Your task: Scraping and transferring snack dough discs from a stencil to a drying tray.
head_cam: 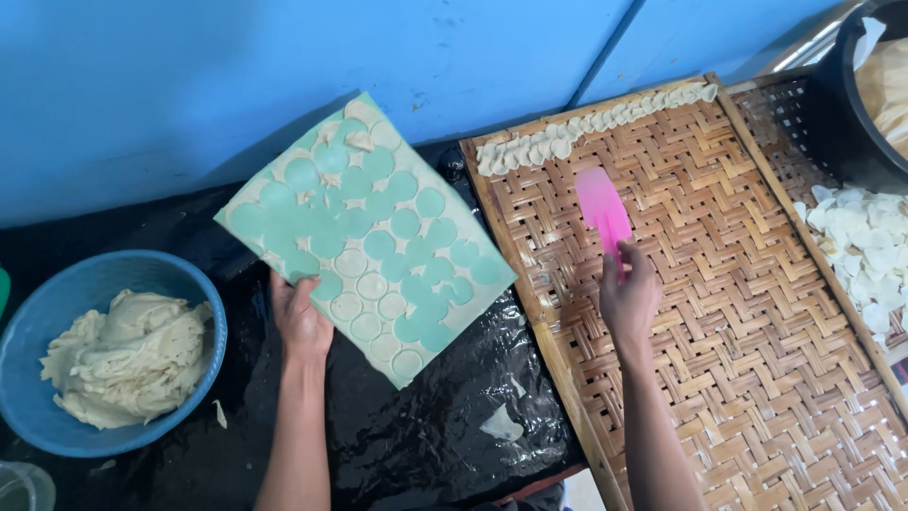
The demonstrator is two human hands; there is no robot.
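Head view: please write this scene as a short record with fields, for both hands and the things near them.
left hand: holds the green board by its lower edge, tilted
board: thin dough sheet with round cut-outs, several discs remaining
right hand: holds the pink spatula above the woven bamboo tray
tray: row of dough pieces along the far edge
blue bowl: at left, holds a dough lump

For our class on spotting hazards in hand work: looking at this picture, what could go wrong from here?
1. The left hand holds the green board by one edge, tilted; the remaining dough rounds might slide off onto the black sheet.
2. The right hand holds the pink scraper over the woven tray; thin rounds could tear or fold when lifted.
3. The row of pieces lies at the tray's edge and may get knocked.
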